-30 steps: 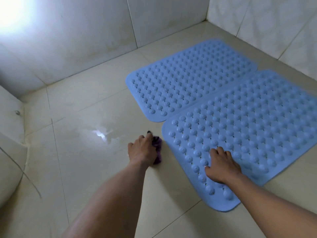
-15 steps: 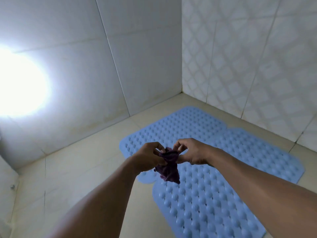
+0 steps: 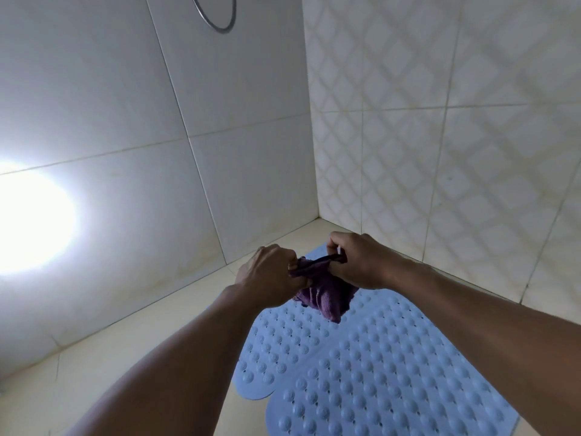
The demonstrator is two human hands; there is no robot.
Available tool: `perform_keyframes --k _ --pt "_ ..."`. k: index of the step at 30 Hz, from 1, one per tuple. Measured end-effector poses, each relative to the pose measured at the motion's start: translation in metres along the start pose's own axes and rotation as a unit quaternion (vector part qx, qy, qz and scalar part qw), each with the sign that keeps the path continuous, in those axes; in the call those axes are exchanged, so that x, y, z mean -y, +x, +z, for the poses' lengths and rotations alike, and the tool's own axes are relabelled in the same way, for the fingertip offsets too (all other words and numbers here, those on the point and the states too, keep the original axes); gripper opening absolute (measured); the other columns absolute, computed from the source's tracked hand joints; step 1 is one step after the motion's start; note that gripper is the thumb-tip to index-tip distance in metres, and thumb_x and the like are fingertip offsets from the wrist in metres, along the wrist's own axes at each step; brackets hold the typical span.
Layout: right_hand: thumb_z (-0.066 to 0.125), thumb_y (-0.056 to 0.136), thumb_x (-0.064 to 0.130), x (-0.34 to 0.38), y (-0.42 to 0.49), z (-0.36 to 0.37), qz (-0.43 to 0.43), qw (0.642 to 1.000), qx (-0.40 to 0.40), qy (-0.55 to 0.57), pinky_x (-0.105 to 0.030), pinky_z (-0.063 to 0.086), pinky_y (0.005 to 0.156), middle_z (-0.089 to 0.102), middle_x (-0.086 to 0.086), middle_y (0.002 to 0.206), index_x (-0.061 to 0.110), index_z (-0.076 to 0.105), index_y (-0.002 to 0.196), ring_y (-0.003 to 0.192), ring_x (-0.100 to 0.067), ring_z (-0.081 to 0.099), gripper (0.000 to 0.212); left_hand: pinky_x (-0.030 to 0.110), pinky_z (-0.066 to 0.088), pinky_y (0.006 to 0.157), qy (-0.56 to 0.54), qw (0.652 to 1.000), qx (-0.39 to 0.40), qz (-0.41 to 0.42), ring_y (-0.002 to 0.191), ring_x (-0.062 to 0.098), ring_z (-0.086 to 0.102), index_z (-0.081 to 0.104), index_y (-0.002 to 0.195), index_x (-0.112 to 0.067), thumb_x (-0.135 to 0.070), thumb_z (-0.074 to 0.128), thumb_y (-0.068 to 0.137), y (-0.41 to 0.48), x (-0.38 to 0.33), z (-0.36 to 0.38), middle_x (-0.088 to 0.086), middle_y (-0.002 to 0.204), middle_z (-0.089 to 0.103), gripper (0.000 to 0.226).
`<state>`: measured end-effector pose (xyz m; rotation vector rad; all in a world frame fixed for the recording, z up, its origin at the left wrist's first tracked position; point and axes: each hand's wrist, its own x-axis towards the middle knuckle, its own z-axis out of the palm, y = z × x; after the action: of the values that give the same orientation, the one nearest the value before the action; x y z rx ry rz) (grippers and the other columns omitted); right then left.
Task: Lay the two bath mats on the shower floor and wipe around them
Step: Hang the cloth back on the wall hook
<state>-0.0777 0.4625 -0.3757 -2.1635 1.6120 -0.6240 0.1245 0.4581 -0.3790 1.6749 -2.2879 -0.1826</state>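
Two blue studded bath mats lie side by side on the beige shower floor [image 3: 94, 366]: the far mat [image 3: 283, 338] toward the corner, the near mat [image 3: 393, 388] at the bottom right. A small purple cloth [image 3: 327, 294] hangs in the air above them. My left hand [image 3: 267, 278] grips its left edge and my right hand [image 3: 358, 259] pinches its right edge. My arms and the cloth hide parts of both mats.
White tiled wall [image 3: 125, 121] stands at the left with a bright light glare on it. A patterned tiled wall [image 3: 456, 152] stands at the right; they meet in a corner. A metal ring [image 3: 217, 17] hangs at the top.
My left hand lifted the purple cloth off the floor and my right hand left the mat and took hold of the cloth too. The view tilted upward toward the walls.
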Motion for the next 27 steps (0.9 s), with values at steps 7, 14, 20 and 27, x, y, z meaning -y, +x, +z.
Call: perform_keyframes --k 7,14,20,27 --pt "0.072 0.089 0.044 0.002 0.005 -0.037 0.024 0.996 0.089 0.017 -0.026 0.048 0.059 0.065 0.004 0.088 0.025 0.066 0.091 0.07 -0.012 0.059 0.02 0.032 0.052 0.066 -0.045 0.998 0.046 -0.024 0.059 0.016 0.06 0.054 0.06 -0.018 -0.046 0.085 0.076 0.01 0.004 -0.031 -0.004 0.06 0.06 0.045" --pt "0.046 0.095 0.067 0.017 0.005 -0.046 0.087 0.982 0.155 0.064 -0.03 0.046 0.061 0.062 -0.001 0.08 0.014 0.068 0.097 0.071 -0.018 0.054 0.057 0.023 0.041 0.054 -0.146 0.985 0.091 -0.026 0.047 0.007 0.05 0.057 0.071 -0.016 -0.027 0.089 0.075 0.016 0.013 -0.045 -0.007 0.056 0.061 0.035" --pt "0.051 0.098 0.026 0.015 0.002 -0.046 0.106 0.981 0.149 0.07 -0.029 0.04 0.06 0.049 -0.002 0.08 0.012 0.055 0.083 0.071 -0.018 0.044 0.021 0.023 0.051 0.064 -0.25 0.956 0.144 -0.051 0.055 0.008 0.064 0.07 0.092 -0.004 -0.02 0.087 0.08 0.012 0.017 -0.059 -0.001 0.066 0.07 0.026" --pt "0.056 0.099 0.029 0.007 0.01 -0.038 0.074 0.987 0.081 0.118 -0.025 0.049 0.052 0.06 -0.006 0.085 0.009 0.061 0.093 0.068 -0.017 0.056 0.022 0.034 0.051 0.065 -0.277 0.947 0.147 -0.065 0.066 0.021 0.057 0.07 0.092 -0.009 -0.019 0.085 0.081 0.016 0.018 -0.069 0.01 0.08 0.066 0.022"
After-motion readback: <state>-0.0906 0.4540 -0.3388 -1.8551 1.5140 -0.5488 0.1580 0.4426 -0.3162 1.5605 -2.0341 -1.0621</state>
